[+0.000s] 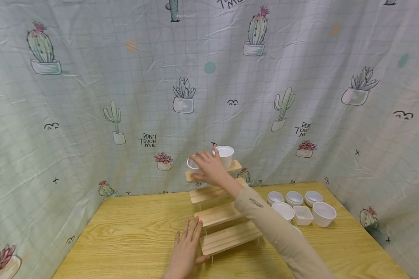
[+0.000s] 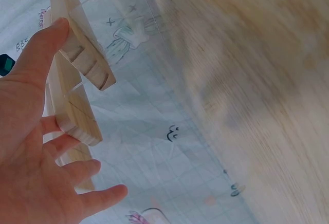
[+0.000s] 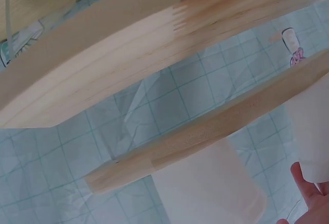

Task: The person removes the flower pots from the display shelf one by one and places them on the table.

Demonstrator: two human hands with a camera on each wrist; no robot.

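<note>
My right hand (image 1: 211,168) reaches over the top step of a wooden stepped display stand (image 1: 227,236). Its fingers and thumb curve round the rim of a white plastic tub (image 1: 193,166), partly hidden by the hand. A second white tub (image 1: 225,155) stands to its right on the same step. From below, the right wrist view shows both tubs, with fingertips (image 3: 296,168) close to the rim of one. Fingers spread, my left hand (image 1: 186,248) lies along the stand's left side, its thumb (image 2: 60,29) touching the edge of a lower step.
To the stand's right are several white containers: round tubs in a back row, a larger round tub (image 1: 323,214), a square one (image 1: 303,215) and a round one (image 1: 283,211). A cactus-print curtain (image 1: 139,97) hangs behind the wooden table (image 1: 125,232).
</note>
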